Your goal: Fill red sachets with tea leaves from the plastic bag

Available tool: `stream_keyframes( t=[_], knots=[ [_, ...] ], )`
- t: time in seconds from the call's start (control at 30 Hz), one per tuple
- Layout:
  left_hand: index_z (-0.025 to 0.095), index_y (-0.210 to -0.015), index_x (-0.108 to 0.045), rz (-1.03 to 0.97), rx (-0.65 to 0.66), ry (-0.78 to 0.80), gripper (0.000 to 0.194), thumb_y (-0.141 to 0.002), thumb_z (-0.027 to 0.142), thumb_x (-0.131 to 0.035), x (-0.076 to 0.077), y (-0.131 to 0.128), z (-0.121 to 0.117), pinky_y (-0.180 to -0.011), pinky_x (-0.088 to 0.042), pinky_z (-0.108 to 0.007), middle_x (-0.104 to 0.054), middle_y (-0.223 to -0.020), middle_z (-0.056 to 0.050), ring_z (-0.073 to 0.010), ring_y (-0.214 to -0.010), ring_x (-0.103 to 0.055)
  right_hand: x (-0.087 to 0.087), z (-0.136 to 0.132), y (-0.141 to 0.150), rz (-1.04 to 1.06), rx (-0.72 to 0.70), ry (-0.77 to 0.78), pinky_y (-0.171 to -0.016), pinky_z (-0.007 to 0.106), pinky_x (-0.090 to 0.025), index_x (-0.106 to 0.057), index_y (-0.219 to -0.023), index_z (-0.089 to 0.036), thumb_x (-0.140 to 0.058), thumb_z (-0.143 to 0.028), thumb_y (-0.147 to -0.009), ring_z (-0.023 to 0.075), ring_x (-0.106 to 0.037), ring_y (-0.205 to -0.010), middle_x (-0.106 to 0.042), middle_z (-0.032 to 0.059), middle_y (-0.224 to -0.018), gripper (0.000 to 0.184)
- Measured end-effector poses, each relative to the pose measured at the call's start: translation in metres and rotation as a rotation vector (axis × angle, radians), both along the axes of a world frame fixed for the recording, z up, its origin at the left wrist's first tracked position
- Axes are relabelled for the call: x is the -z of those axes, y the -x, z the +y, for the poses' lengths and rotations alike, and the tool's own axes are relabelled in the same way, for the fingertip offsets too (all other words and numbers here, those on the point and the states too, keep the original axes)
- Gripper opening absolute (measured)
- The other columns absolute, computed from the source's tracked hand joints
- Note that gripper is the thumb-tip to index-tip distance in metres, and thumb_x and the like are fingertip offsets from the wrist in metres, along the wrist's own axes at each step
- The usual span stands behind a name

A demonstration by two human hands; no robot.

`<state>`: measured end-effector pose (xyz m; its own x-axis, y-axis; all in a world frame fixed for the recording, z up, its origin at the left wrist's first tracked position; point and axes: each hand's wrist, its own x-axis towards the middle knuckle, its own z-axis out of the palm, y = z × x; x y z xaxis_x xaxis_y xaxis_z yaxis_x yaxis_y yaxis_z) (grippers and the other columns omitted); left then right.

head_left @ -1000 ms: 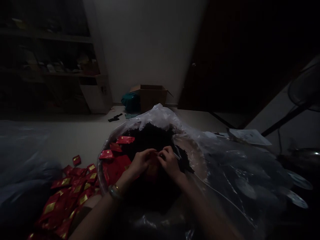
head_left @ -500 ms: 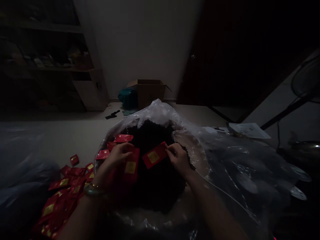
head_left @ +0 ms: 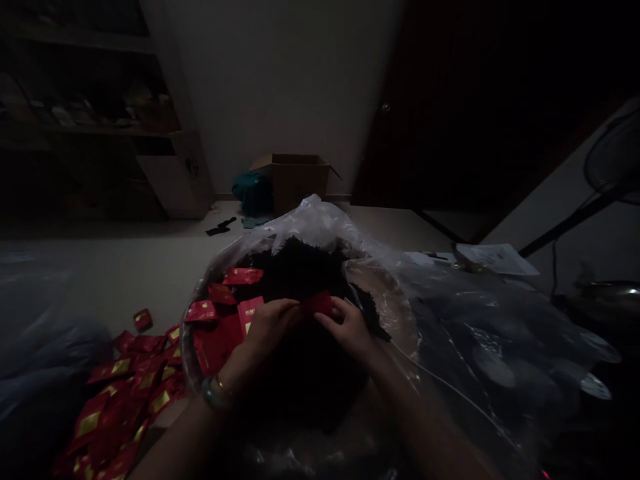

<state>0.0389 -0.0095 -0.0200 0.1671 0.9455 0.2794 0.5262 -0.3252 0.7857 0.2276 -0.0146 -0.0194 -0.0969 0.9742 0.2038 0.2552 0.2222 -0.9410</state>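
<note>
A small red packet (head_left: 320,304) is held up between my two hands, over a plastic-lined round container. My left hand (head_left: 270,328), with bracelets at its wrist, pinches the packet's left end. At the right end, the fingers and thumb of my right hand (head_left: 349,327) close on it. Beneath lies a heap of dark, loose, leaf-like material (head_left: 300,263). More red packets (head_left: 215,337) lie inside the container, left of my left hand. The clear plastic liner (head_left: 315,217) rises round the far rim. Dim light hides the packet's details.
A pile of red packets (head_left: 125,400) with gold labels sits at the lower left. Clear plastic sheeting (head_left: 465,333) spreads to the right, crossed by a thin white cord (head_left: 450,387). Beyond stand an open cardboard box (head_left: 300,180), a teal bag (head_left: 253,192) and shelves (head_left: 100,127).
My left hand has moved right, leaving the packets at the left and reaching the one in my right hand. That packet has turned, so its gold label no longer shows.
</note>
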Motion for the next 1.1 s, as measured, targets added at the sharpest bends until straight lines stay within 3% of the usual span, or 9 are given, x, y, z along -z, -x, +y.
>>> stream_keyframes(
  t=[0.13,0.3,0.5,0.6,0.73,0.83,0.93,1.0,1.1],
  knots=[
    [0.021,-0.089,-0.071,0.126,0.091,-0.191,0.018,-0.087,0.030,-0.056,0.005,0.000,0.003,-0.066,-0.049,-0.025,-0.072,-0.082,-0.004,-0.0162,-0.071,-0.063,0.000,0.004,-0.003,0.112,-0.090,0.198,-0.072,0.035,-0.051,-0.072,-0.079,-0.017,-0.068,-0.047,-0.070,0.0230,-0.066,-0.074,-0.074,0.0045,-0.077,0.032],
    [0.018,-0.089,-0.069,0.290,0.145,-0.443,0.028,-0.093,0.032,-0.045,0.007,0.001,0.007,-0.064,-0.047,-0.028,-0.070,-0.075,-0.006,-0.0156,-0.065,-0.059,-0.007,0.001,-0.004,0.209,-0.164,0.232,-0.073,0.031,-0.049,-0.072,-0.082,-0.017,-0.072,-0.044,-0.068,0.0181,-0.064,-0.073,-0.072,0.0013,-0.078,0.030],
    [0.017,-0.096,-0.069,0.420,0.141,-0.489,0.034,-0.097,0.029,-0.037,0.008,0.005,0.003,-0.064,-0.044,-0.027,-0.068,-0.072,-0.007,-0.0143,-0.063,-0.058,-0.006,-0.003,-0.005,0.253,-0.353,0.452,-0.066,0.027,-0.047,-0.070,-0.073,-0.014,-0.071,-0.052,-0.068,0.0150,-0.060,-0.064,-0.068,0.0003,-0.068,0.039],
    [0.021,-0.112,-0.065,0.490,0.137,-0.533,0.033,-0.091,0.041,-0.049,0.001,0.001,-0.002,-0.075,-0.045,-0.032,-0.069,-0.083,-0.007,-0.0192,-0.078,-0.060,-0.004,0.001,-0.008,0.212,-0.251,0.404,-0.063,0.027,-0.046,-0.070,-0.073,-0.014,-0.065,-0.056,-0.072,0.0145,-0.058,-0.061,-0.066,-0.0004,-0.063,0.042],
    [0.023,-0.126,-0.056,0.550,0.094,-0.617,0.054,-0.078,0.043,-0.068,-0.002,-0.006,-0.004,-0.100,-0.032,-0.047,-0.064,-0.119,-0.011,-0.0326,-0.116,-0.049,-0.011,0.003,-0.012,0.188,-0.219,0.291,-0.063,0.026,-0.045,-0.069,-0.076,-0.016,-0.063,-0.054,-0.074,0.0146,-0.058,-0.063,-0.065,-0.0009,-0.065,0.039],
    [0.021,-0.124,-0.055,0.509,0.105,-0.643,0.042,-0.084,0.031,-0.063,0.004,-0.006,-0.002,-0.094,-0.037,-0.042,-0.066,-0.116,-0.010,-0.0272,-0.106,-0.054,-0.020,-0.003,-0.012,0.246,-0.346,0.311,-0.075,0.030,-0.047,-0.070,-0.084,-0.017,-0.067,-0.051,-0.072,0.0174,-0.062,-0.076,-0.068,0.0005,-0.075,0.036],
    [0.020,-0.120,-0.057,0.481,0.129,-0.621,0.039,-0.085,0.036,-0.061,0.007,-0.005,0.000,-0.083,-0.042,-0.037,-0.067,-0.113,-0.011,-0.0238,-0.093,-0.058,-0.024,-0.010,-0.008,0.282,-0.412,0.357,-0.084,0.033,-0.047,-0.069,-0.091,-0.018,-0.067,-0.051,-0.072,0.0202,-0.062,-0.086,-0.068,0.0018,-0.082,0.038],
    [0.019,-0.118,-0.058,0.500,0.145,-0.607,0.045,-0.081,0.044,-0.064,0.006,-0.005,0.000,-0.087,-0.040,-0.041,-0.068,-0.114,-0.011,-0.0251,-0.094,-0.058,-0.022,-0.011,-0.006,0.282,-0.417,0.377,-0.087,0.035,-0.047,-0.068,-0.092,-0.018,-0.065,-0.054,-0.074,0.0206,-0.062,-0.089,-0.068,0.0021,-0.084,0.041],
    [0.020,-0.116,-0.059,0.543,0.153,-0.618,0.045,-0.079,0.045,-0.066,0.003,-0.008,-0.004,-0.103,-0.026,-0.051,-0.069,-0.114,-0.010,-0.0302,-0.107,-0.054,-0.015,-0.009,-0.004,0.240,-0.392,0.369,-0.091,0.037,-0.046,-0.067,-0.091,-0.018,-0.058,-0.057,-0.079,0.0201,-0.062,-0.088,-0.067,0.0032,-0.086,0.042]
  ],
)
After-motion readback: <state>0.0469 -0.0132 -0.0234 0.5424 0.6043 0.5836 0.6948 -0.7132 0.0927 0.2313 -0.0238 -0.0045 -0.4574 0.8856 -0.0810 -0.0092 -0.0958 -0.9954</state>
